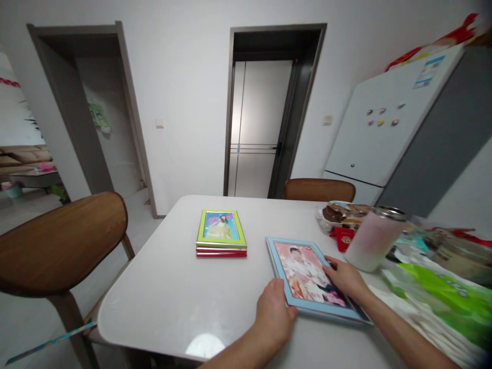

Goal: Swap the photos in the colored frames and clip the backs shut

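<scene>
A light blue picture frame [307, 306] with a pinkish photo lies at the right of the white table, seemingly on top of another frame. My left hand [274, 312] is closed on its left edge near the lower left corner, thumb at the near side. My right hand [346, 277] grips the right edge, its fingers reaching over the border. Left of these, a green picture frame [221, 243] tops a small stack with red-edged frames [221, 253] under it; neither hand touches that stack.
A pink and white tumbler [374, 241] stands right of my right hand. Beyond it are a red packet [344, 238], a green plastic bag [446, 292] and a glass container [463, 256]. Wooden chairs [65, 241] stand at the left and far sides of the table [169, 287].
</scene>
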Demonstrator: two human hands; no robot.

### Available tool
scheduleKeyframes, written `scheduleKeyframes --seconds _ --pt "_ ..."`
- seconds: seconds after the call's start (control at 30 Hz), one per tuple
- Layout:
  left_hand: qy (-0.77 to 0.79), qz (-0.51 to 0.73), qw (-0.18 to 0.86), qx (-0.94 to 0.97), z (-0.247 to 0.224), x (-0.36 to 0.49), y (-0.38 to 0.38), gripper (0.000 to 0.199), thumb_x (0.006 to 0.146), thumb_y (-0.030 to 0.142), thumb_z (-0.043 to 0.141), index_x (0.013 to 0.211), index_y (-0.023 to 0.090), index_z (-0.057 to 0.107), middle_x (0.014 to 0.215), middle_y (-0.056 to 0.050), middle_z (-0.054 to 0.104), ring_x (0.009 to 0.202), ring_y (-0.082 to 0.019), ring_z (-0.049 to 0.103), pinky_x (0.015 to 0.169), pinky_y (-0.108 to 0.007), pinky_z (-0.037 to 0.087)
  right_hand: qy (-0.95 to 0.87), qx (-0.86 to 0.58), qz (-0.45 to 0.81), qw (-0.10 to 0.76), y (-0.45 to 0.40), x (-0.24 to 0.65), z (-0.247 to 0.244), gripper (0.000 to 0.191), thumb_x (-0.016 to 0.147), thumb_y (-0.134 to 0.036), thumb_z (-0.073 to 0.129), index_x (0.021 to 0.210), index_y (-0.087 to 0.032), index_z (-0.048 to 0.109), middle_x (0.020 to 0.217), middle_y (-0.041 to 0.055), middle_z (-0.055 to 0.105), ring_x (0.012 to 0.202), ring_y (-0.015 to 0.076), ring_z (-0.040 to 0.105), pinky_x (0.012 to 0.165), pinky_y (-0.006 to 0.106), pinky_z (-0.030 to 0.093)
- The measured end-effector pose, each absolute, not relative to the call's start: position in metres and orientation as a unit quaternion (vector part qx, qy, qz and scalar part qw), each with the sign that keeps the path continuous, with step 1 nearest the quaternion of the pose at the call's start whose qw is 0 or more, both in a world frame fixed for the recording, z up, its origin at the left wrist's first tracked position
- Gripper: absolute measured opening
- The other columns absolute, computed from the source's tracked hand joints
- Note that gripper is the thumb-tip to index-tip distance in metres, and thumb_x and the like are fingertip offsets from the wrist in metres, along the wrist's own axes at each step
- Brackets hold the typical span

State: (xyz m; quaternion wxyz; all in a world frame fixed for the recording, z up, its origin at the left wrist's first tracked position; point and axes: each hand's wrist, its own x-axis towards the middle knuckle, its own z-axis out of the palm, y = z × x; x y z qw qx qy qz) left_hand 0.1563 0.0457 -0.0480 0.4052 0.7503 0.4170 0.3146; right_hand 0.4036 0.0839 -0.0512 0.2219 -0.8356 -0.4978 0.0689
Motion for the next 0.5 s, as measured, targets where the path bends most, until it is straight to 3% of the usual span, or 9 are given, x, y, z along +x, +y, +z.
scheduleKeyframes --seconds 0.13,0.23,0.37,0.5 --pt "0.441 0.336 0.415 0.721 -0.053 0.129 0.059 0.055 0.058 0.012 0.062 0.110 0.013 0.047 0.120 -0.009 0.047 0.112 -0.024 0.037 0.098 -0.034 0.025 -0.532 -0.824 0.006 0.196 0.090 0.373 -0.044 0.042 0.068 -0.022 0.043 0.103 -0.002 0.057 0.096 0.0219 0.060 0.090 0.0328 0.055 0.078 0.042 0.037" --pt "0.487 0.381 0.428 0.660 -0.057 0.098 0.083 0.051 0.065 0.014 0.059 0.113 0.011 0.043 0.122 -0.012 0.044 0.115 -0.025 0.035 0.099 -0.036 0.022 -0.606 -0.766 -0.035 0.213 0.105 0.316 -0.036 0.041 0.074 -0.022 0.037 0.108 -0.004 0.052 0.110 0.0191 0.054 0.101 0.0277 0.049 0.088 0.039 0.031" --pt "0.524 0.450 0.465 0.554 -0.059 0.063 0.118 0.036 0.074 0.017 0.056 0.108 0.012 0.046 0.114 -0.011 0.050 0.107 -0.024 0.044 0.092 -0.040 0.030 -0.731 -0.643 -0.029 0.225 0.139 0.221 -0.032 0.038 0.074 -0.027 0.044 0.111 -0.017 0.049 0.114 0.0077 0.053 0.104 0.0189 0.046 0.088 0.031 0.032" --pt "0.505 0.516 0.538 0.436 -0.059 0.043 0.133 0.026 0.082 0.028 0.048 0.105 0.016 0.048 0.108 -0.006 0.051 0.092 -0.019 0.052 0.077 -0.040 0.044 -0.760 -0.606 -0.036 0.234 0.160 0.165 -0.029 0.033 0.068 -0.020 0.052 0.101 -0.015 0.053 0.113 0.0132 0.051 0.104 0.0250 0.043 0.084 0.039 0.033"
